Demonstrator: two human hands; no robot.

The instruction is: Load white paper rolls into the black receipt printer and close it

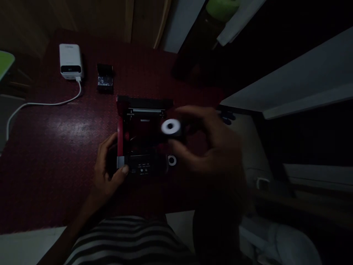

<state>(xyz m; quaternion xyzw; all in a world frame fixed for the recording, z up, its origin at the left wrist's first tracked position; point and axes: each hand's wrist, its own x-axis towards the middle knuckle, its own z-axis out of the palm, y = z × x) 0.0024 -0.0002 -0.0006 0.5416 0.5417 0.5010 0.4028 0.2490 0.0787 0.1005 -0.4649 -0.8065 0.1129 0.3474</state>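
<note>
Fingers of the blurred right hand pinch, it seems, a small white roll with a dark hole, up at the right side of a boxy black-and-red plastic machine, open on top! Head view, and the left hand clasps the left side, thumb on the front. White ring just beside it, on the dark-red patterned table. Loading the bay looks like the step; the next move calls for aligning the roll and lowering it level.
</note>
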